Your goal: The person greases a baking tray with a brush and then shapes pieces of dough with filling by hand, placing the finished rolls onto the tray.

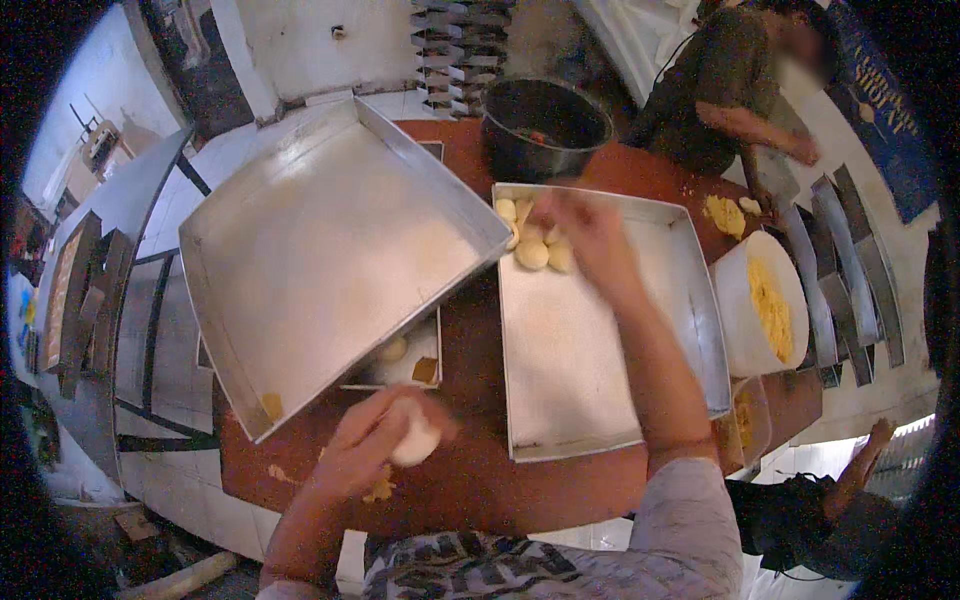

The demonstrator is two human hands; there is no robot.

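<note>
My left hand [365, 445] is at the table's front, closed round a pale, soft dough ball [415, 442]. My right hand [580, 230] reaches to the back-left corner of the right metal tray [565, 390], over a cluster of small dough balls [533, 255]; its fingers are motion-blurred, so what they hold is unclear. An empty square tray [330, 260] lies askew on the left, resting over another tray [430, 340] in which a dough ball [393, 349] shows. Scraps of yellow dough [378, 492] lie beside my left wrist on the brown table [470, 490].
A black pot [540, 160] stands at the back. A white bucket [740, 315] of yellow filling and a clear container [755, 430] sit at the right. Co-workers [700, 110] are back right and front right [850, 530]. Metal pans [840, 280] stand upright at far right.
</note>
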